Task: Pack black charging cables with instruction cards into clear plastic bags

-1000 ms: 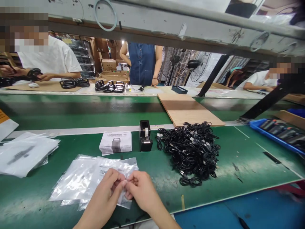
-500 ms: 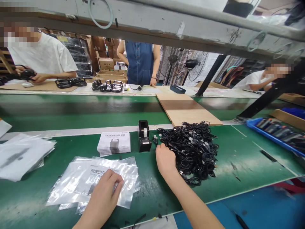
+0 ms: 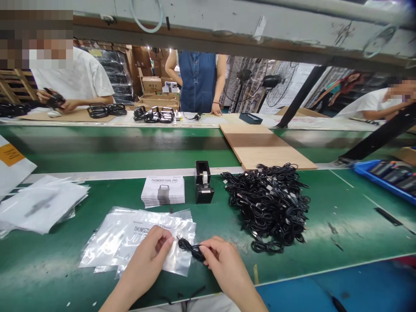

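A small coiled black cable [image 3: 191,248] is pinched in my right hand [image 3: 224,260], just over the right edge of the bags. My left hand [image 3: 151,249] rests on a stack of clear plastic bags [image 3: 107,242] with printed sheets inside; its thumb and fingertips close on the top bag near its right side. The cable's metal plug end points toward my left fingertips. To the right lies a big tangled pile of black cables [image 3: 269,199]. Behind the bags stand a stack of printed leaflets [image 3: 163,189] and a black tape dispenser [image 3: 203,184].
More filled bags [image 3: 42,203] lie at the left. A wooden board [image 3: 266,147] bridges to the far bench, where people stand or sit among black frames [image 3: 159,114]. A blue tray [image 3: 386,180] of dark items is at the right. A beam [image 3: 227,37] crosses overhead.
My right hand has moved left from the cable pile to the bags, with one coiled cable in it. My left hand stays on the bags. The view has shifted slightly.
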`<act>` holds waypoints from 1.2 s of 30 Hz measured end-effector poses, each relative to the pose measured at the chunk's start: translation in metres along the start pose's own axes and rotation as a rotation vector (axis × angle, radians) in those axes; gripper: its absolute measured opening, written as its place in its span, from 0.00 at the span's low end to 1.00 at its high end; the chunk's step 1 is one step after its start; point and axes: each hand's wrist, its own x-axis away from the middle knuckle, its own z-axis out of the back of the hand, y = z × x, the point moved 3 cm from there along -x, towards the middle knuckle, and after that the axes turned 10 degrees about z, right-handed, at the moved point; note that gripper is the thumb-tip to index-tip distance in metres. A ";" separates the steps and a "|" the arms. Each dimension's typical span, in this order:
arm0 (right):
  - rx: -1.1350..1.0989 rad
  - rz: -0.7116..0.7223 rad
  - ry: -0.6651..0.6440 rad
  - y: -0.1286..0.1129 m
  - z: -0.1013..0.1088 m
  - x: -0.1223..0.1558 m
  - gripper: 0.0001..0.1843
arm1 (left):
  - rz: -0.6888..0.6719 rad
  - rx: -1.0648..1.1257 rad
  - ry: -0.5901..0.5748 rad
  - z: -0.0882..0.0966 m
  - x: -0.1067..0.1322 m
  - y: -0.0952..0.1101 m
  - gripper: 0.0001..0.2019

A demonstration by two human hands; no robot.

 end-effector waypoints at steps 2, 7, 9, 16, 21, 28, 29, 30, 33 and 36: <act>0.150 0.063 -0.019 -0.003 0.005 -0.002 0.14 | 0.032 0.105 -0.013 0.003 0.001 -0.001 0.14; 0.366 0.172 -0.005 -0.019 0.013 -0.002 0.14 | 0.068 0.258 -0.055 0.006 0.002 0.000 0.15; 0.356 0.227 -0.007 -0.027 0.006 -0.005 0.14 | 0.032 0.242 -0.067 0.005 0.003 0.003 0.14; 0.230 0.232 0.004 -0.046 -0.024 -0.037 0.12 | -0.052 0.203 0.045 0.012 0.007 0.016 0.12; -0.062 0.328 -0.217 -0.080 -0.021 -0.058 0.20 | -0.017 0.451 0.238 0.044 0.005 0.024 0.12; 0.149 0.740 -0.444 -0.170 0.006 -0.089 0.07 | -0.120 0.695 0.378 0.086 0.002 0.012 0.20; 0.138 0.780 -0.508 -0.180 0.010 -0.090 0.07 | -0.144 0.732 0.299 0.086 0.002 0.012 0.26; 0.130 0.805 -0.575 -0.188 0.014 -0.090 0.07 | -0.156 0.760 0.184 0.084 0.001 0.013 0.32; 0.112 0.814 -0.741 -0.197 0.026 -0.084 0.06 | -0.125 0.803 -0.175 0.069 0.004 0.018 0.38; 0.124 0.755 -0.800 -0.188 0.040 -0.073 0.06 | -0.067 0.810 -0.295 0.051 0.009 0.020 0.21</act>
